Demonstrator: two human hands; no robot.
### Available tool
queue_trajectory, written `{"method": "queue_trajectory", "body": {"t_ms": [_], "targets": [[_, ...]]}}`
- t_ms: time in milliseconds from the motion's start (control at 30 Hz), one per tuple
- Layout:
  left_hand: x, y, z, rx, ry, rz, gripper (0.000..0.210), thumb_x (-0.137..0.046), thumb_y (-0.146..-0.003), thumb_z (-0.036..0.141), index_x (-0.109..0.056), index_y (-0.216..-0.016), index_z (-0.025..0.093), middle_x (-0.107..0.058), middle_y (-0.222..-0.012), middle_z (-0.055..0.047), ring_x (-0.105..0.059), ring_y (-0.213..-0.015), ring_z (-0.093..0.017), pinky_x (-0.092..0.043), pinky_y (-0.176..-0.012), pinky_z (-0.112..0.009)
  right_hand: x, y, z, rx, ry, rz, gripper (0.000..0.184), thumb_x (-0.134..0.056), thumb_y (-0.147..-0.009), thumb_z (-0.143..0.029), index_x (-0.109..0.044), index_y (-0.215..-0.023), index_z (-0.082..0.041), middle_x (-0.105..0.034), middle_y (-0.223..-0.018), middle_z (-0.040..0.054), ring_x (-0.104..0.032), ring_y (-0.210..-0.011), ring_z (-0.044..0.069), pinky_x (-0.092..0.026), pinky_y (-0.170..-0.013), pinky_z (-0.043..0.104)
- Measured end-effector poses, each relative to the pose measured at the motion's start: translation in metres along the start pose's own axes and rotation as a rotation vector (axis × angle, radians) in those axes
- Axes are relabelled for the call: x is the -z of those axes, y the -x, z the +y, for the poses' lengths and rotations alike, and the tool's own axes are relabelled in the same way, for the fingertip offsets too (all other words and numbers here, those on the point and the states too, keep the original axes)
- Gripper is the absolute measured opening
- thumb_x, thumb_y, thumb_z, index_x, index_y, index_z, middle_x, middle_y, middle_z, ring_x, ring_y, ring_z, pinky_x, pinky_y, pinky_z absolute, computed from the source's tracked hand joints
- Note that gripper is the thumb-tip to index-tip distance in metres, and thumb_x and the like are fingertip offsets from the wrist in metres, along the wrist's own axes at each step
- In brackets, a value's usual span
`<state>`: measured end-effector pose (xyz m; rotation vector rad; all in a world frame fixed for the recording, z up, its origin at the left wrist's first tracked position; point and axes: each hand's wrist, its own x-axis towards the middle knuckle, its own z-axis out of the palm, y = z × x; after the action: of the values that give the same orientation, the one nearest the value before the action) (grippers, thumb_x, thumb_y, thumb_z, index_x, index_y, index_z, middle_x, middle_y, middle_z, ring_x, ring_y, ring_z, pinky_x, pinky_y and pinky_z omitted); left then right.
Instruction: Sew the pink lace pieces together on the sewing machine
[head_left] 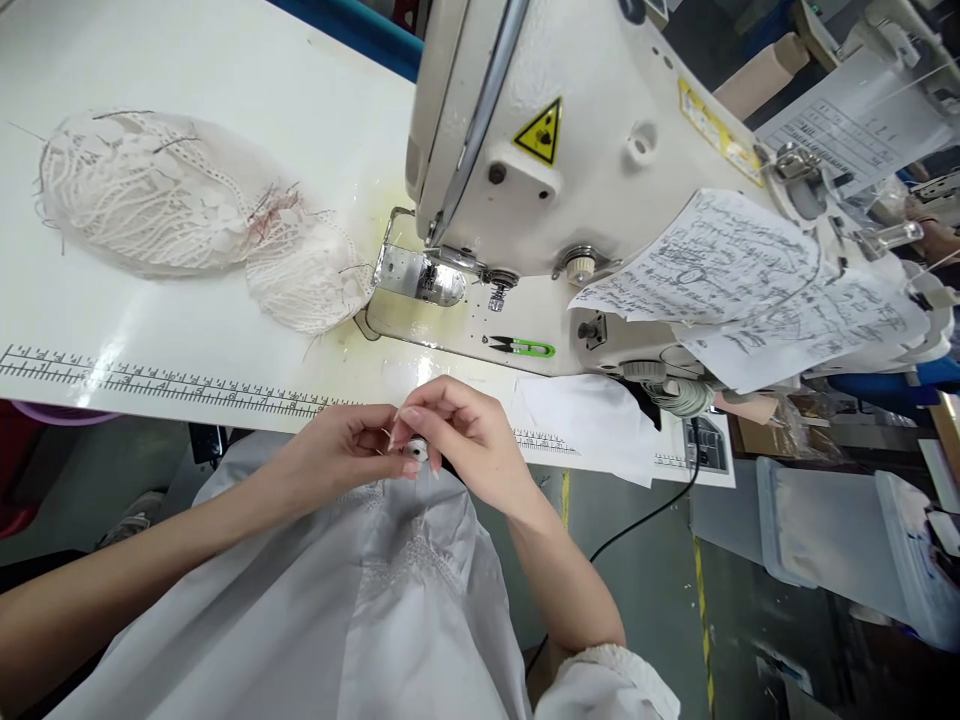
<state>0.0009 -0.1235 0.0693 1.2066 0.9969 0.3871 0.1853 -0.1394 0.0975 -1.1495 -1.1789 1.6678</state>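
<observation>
Close to the table's front edge, my two hands meet over my lap. The fingers of my left hand (330, 455) are closed at a small metal bobbin (417, 451), whose round end with a centre hole faces up. My right hand (469, 440) arches over it, thumb and forefinger pinched together beside the left fingertips. A fine pale thread seems to run at that pinch; it is hard to make out. Just beyond the hands stands a white sewing machine (600, 130), with its presser foot area (495, 285) and shiny slide plate (420, 275) in view.
White lace pieces (150, 190) with loose thread ends lie on the table (225, 320) at left. Green-handled thread snips (523, 347) rest on the machine bed. Handwritten paper sheets (720, 270) hang on the machine. White cloth (592, 415) overhangs the front edge. Plastic bins (840, 540) stand at right.
</observation>
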Motion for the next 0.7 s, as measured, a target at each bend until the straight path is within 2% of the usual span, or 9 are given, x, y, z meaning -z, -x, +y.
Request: {"method": "queue_trajectory", "body": {"t_ms": [67, 133, 267, 400, 567, 700], "targets": [[-0.001, 0.000, 0.001, 0.011, 0.035, -0.045, 0.030, -0.083, -0.076, 0.047, -0.071, -0.075, 0.019, -0.055, -0.062, 0.003, -0.054, -0.058, -0.013, -0.045, -0.052, -0.023, 0.000, -0.006, -0.004, -0.015, 0.012, -0.028, 0.024, -0.071, -0.095, -0.044, -0.066, -0.090, -0.021, -0.071, -0.079, 0.0002, -0.066, -0.068, 0.012, -0.048, -0.050, 0.020], [-0.001, -0.001, 0.003, 0.022, 0.091, -0.077, 0.027, -0.084, -0.075, 0.043, -0.072, -0.079, 0.019, -0.054, -0.061, 0.004, -0.053, -0.058, -0.012, -0.045, -0.053, -0.023, 0.000, -0.010, -0.006, -0.004, 0.000, -0.038, 0.026, -0.072, -0.094, -0.046, -0.066, -0.089, -0.021, -0.071, -0.079, 0.0000, -0.066, -0.068, 0.012, -0.050, -0.053, 0.022], [0.000, -0.001, 0.003, 0.065, 0.175, -0.075, 0.031, -0.088, -0.070, 0.044, -0.074, -0.083, 0.019, -0.068, -0.066, 0.000, -0.066, -0.063, -0.018, -0.056, -0.060, -0.027, 0.004, -0.014, -0.007, 0.055, -0.017, 0.016, 0.029, -0.073, -0.093, -0.049, -0.065, -0.089, -0.021, -0.070, -0.077, -0.0010, -0.064, -0.068, 0.012, -0.055, -0.062, 0.025], [0.002, -0.002, -0.004, 0.112, 0.232, -0.068, 0.040, -0.089, -0.072, 0.048, -0.078, -0.098, 0.020, -0.078, -0.078, -0.006, -0.079, -0.079, -0.027, -0.065, -0.079, -0.037, 0.012, -0.009, -0.008, 0.110, 0.056, 0.116, 0.026, -0.073, -0.093, -0.047, -0.067, -0.089, -0.022, -0.067, -0.075, -0.0018, -0.061, -0.067, 0.012, -0.054, -0.063, 0.026], [0.006, 0.000, -0.006, 0.089, 0.231, -0.014, 0.037, -0.087, -0.075, 0.052, -0.079, -0.096, 0.023, -0.079, -0.083, -0.004, -0.079, -0.076, -0.024, -0.068, -0.079, -0.036, 0.025, 0.007, -0.006, 0.217, 0.338, 0.235, 0.015, -0.076, -0.093, -0.039, -0.075, -0.095, -0.024, -0.063, -0.078, -0.0009, -0.059, -0.072, 0.014, -0.053, -0.070, 0.029], [0.010, 0.002, -0.005, 0.081, 0.220, 0.003, 0.036, -0.086, -0.078, 0.053, -0.079, -0.096, 0.024, -0.079, -0.082, -0.002, -0.079, -0.076, -0.022, -0.067, -0.078, -0.032, 0.032, 0.019, 0.002, 0.326, 0.608, 0.193, 0.012, -0.077, -0.094, -0.029, -0.080, -0.105, -0.027, -0.062, -0.084, 0.0003, -0.060, -0.077, 0.015, -0.053, -0.073, 0.031]]}}
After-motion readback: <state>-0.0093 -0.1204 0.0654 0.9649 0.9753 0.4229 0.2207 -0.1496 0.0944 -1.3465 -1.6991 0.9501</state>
